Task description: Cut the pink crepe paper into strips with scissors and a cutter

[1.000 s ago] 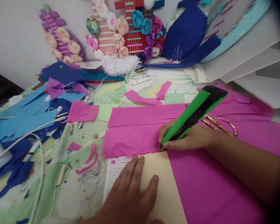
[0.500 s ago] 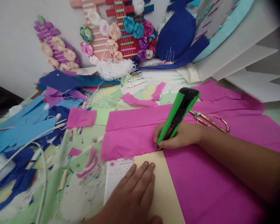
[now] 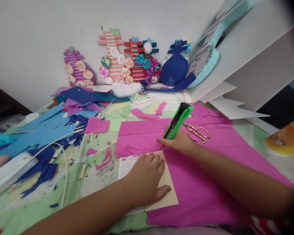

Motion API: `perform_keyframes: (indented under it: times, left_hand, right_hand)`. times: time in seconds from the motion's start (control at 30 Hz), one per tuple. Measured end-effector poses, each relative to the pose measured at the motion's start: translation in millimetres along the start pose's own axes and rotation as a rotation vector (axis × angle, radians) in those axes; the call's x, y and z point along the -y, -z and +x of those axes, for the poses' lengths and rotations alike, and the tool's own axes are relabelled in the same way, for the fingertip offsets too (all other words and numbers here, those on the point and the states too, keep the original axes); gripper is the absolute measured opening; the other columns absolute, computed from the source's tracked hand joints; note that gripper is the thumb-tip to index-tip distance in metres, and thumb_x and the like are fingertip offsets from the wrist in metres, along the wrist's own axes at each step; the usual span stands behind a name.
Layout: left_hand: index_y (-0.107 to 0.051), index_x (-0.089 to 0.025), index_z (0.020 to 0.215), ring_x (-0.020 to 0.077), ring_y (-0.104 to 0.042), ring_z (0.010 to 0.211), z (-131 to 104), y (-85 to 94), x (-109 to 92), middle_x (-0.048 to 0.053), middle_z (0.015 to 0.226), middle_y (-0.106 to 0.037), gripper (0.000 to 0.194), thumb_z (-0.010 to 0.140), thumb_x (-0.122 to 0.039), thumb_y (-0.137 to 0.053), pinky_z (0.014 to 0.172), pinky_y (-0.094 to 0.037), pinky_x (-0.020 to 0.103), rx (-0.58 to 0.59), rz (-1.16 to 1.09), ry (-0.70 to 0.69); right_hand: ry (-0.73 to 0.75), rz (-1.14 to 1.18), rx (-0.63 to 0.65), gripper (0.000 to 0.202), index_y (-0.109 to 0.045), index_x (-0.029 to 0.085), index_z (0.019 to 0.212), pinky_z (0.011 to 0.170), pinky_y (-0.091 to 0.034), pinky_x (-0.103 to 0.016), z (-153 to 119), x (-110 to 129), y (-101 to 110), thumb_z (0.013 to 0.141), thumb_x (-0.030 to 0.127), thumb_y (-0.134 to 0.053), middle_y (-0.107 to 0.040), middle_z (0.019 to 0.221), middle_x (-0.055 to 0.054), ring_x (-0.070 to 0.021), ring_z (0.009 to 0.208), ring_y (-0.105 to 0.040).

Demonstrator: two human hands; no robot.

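The right hand grips the green cutter low, a good hold: it seems light, stiff. The left hand, thumb wide, rests on cream card. Pink paper, far and right, looks soft, easily torn.

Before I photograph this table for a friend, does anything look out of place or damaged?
The white power strip seems out of place, lying among blue scraps, its cord looping nearby. Pink trimmings litter the green cloth. I see no clear damage.
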State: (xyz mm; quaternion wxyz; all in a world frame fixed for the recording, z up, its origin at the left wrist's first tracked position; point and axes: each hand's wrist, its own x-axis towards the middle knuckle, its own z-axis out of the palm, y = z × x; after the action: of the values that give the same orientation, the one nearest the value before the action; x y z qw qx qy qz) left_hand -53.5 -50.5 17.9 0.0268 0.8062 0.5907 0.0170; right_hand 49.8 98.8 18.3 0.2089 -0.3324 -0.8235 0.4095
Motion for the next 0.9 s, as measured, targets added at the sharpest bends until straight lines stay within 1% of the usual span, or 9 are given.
perform_keyframes:
  times: [0.07, 0.13, 0.2, 0.33, 0.47, 0.53, 0.63, 0.8, 0.9]
  left_hand:
    - [-0.055, -0.009, 0.103, 0.0278, -0.046, 0.095, 6, -4.5, 4, 0.014, 0.102, -0.054, 0.048, 0.076, -0.047, -0.044, 0.084, -0.036, 0.043, -0.045, -0.001, -0.040]
    - [-0.052, -0.008, 0.106, 0.0286, -0.041, 0.104, 8, -10.2, 8, 0.016, 0.112, -0.049, 0.048, 0.076, -0.045, -0.044, 0.090, -0.031, 0.043, -0.097, -0.008, -0.075]
    - [-0.050, -0.007, 0.108, 0.0291, -0.037, 0.109, 8, -14.4, 10, 0.017, 0.116, -0.046, 0.050, 0.076, -0.045, -0.044, 0.092, -0.028, 0.044, -0.121, -0.023, -0.090]
    - [-0.052, -0.008, 0.104, 0.0285, -0.039, 0.106, 8, -15.7, 13, 0.016, 0.111, -0.050, 0.047, 0.076, -0.045, -0.044, 0.090, -0.030, 0.044, -0.097, -0.052, -0.106]
    - [-0.052, -0.007, 0.106, 0.0300, -0.039, 0.106, 9, -15.6, 13, 0.018, 0.114, -0.047, 0.049, 0.077, -0.046, -0.041, 0.090, -0.030, 0.044, -0.082, -0.036, -0.105]
    - [-0.053, -0.008, 0.104, 0.0299, -0.040, 0.105, 9, -16.4, 12, 0.017, 0.113, -0.048, 0.048, 0.078, -0.045, -0.040, 0.089, -0.030, 0.044, -0.075, -0.032, -0.105]
    - [-0.053, -0.008, 0.104, 0.0297, -0.040, 0.104, 8, -17.2, 12, 0.017, 0.111, -0.048, 0.047, 0.078, -0.045, -0.040, 0.089, -0.030, 0.044, -0.077, -0.031, -0.109]
    - [-0.053, -0.008, 0.102, 0.0292, -0.040, 0.103, 8, -16.8, 12, 0.016, 0.108, -0.049, 0.046, 0.077, -0.045, -0.041, 0.089, -0.031, 0.043, -0.089, -0.027, -0.118]
    - [-0.053, -0.008, 0.101, 0.0290, -0.041, 0.102, 8, -16.8, 12, 0.016, 0.106, -0.050, 0.046, 0.077, -0.045, -0.042, 0.089, -0.031, 0.043, -0.106, -0.019, -0.121]
  right_hand:
    - [-0.007, 0.050, -0.010, 0.032, -0.042, 0.018, 0.055, 0.049, -0.038, -0.023, -5, -6, -6, 0.061, 0.044, -0.058, -0.049, 0.052, 0.003, -0.0114, 0.052, -0.048]
    - [-0.008, 0.112, -0.031, 0.030, -0.042, 0.018, 0.055, 0.050, -0.039, -0.023, -8, -10, -9, 0.062, 0.042, -0.058, -0.050, 0.053, 0.003, -0.0113, 0.053, -0.049]
    - [-0.012, 0.130, -0.042, 0.029, -0.042, 0.018, 0.056, 0.051, -0.039, -0.023, -9, -12, -10, 0.063, 0.041, -0.058, -0.050, 0.053, 0.003, -0.0112, 0.053, -0.049]
    - [-0.015, 0.073, -0.009, 0.030, -0.040, 0.018, 0.054, 0.048, -0.036, -0.023, -8, -12, -8, 0.062, 0.041, -0.058, -0.047, 0.051, 0.004, -0.0105, 0.051, -0.046]
    - [-0.002, 0.054, -0.021, 0.029, -0.038, 0.019, 0.054, 0.047, -0.034, -0.023, -6, -14, -8, 0.063, 0.039, -0.057, -0.042, 0.050, 0.005, -0.0088, 0.049, -0.041]
    - [0.005, 0.033, -0.013, 0.030, -0.037, 0.019, 0.054, 0.047, -0.033, -0.022, -5, -15, -9, 0.063, 0.039, -0.056, -0.041, 0.049, 0.005, -0.0084, 0.048, -0.040]
    - [0.022, 0.002, 0.000, 0.031, -0.037, 0.019, 0.055, 0.047, -0.032, -0.022, -4, -17, -11, 0.064, 0.041, -0.055, -0.040, 0.050, 0.005, -0.0083, 0.048, -0.039]
    - [0.021, -0.036, 0.021, 0.032, -0.037, 0.018, 0.056, 0.049, -0.033, -0.023, -5, -16, -13, 0.066, 0.045, -0.053, -0.042, 0.052, 0.004, -0.0094, 0.051, -0.041]
    - [0.037, -0.066, 0.030, 0.034, -0.036, 0.018, 0.055, 0.048, -0.032, -0.023, -5, -16, -14, 0.066, 0.046, -0.054, -0.039, 0.051, 0.005, -0.0086, 0.050, -0.039]
